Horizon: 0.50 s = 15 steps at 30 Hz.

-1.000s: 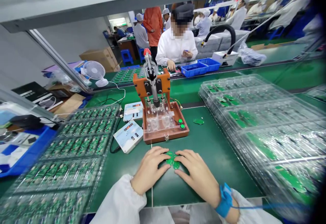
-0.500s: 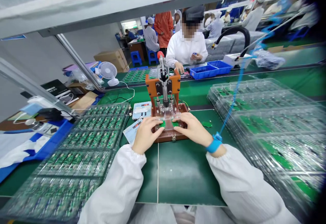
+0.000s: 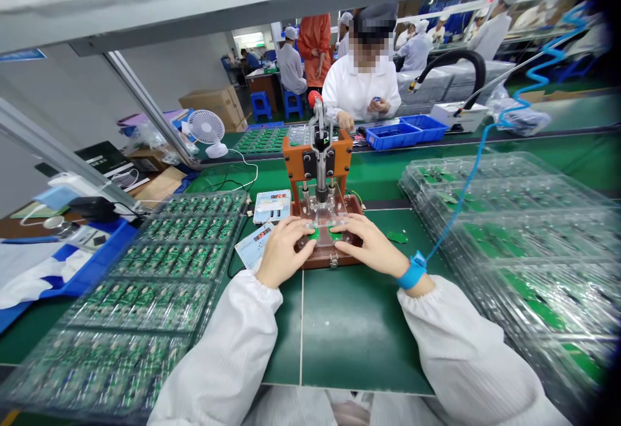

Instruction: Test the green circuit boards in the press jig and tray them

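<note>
A test press with an orange frame (image 3: 295, 162) and a brown base stands in front of me. Its toggle clamp has a red knob (image 3: 315, 97), which points up. At the left of the base, my left hand (image 3: 284, 253) has thumb and fingers closed on the edge of a small green circuit board (image 3: 315, 234). My right hand (image 3: 372, 245) grips a second green circuit board (image 3: 334, 234) in the same way, beside the first. Both boards lie at the front of the press's clear plate, partly covered by my fingers. A blue wrist strap (image 3: 412, 273) circles my right wrist.
Clear trays of green boards lie on the left (image 3: 160, 267) and right (image 3: 490, 219). A loose green board (image 3: 396, 237) rests right of the press. Two small meters (image 3: 272, 206) sit at its left. Across the bench, a person (image 3: 361, 83) works behind blue bins (image 3: 392, 136).
The view has shifted slightly, so the press and hands appear a little further right. Both hands stay on the boards with almost no movement relative to the press.
</note>
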{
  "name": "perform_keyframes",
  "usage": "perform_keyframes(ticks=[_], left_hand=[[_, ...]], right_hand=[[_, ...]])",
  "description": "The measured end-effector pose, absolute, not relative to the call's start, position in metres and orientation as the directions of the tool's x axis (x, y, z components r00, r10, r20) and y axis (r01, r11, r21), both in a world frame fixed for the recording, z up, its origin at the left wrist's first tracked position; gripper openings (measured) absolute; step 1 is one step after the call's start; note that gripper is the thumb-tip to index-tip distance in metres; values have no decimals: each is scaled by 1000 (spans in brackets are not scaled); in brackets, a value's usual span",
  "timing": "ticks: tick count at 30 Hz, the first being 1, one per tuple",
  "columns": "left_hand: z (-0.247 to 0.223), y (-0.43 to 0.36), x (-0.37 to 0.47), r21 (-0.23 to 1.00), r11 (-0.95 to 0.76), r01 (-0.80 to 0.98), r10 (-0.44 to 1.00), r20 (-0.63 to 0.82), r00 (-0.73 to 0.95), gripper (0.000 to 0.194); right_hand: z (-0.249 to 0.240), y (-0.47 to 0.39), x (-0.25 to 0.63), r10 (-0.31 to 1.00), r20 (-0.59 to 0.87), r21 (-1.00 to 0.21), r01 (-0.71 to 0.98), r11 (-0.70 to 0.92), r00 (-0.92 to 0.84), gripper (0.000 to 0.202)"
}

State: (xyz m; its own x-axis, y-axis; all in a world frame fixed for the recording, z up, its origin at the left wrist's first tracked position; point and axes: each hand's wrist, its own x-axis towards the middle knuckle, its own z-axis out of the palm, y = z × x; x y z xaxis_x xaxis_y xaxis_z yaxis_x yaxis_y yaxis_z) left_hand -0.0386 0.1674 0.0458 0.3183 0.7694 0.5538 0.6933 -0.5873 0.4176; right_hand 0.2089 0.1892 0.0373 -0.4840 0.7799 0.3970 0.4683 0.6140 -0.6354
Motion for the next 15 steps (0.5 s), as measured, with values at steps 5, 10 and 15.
perform_keyframes(ticks=[5,10,15], left_hand=[[45,165,-41,407,-595,693,765,550,334,14],[43,142,-23,400,-655,642,669,701,246,13],[29,127,4,259,-878,402,467,646,604,21]], right_hand=[[38,185,207,794,428,-677,429,598,-431,24],[59,193,211,807,576,-725,375,578,-130,20],[121,245,205,672,737,-655,327,681,75,26]])
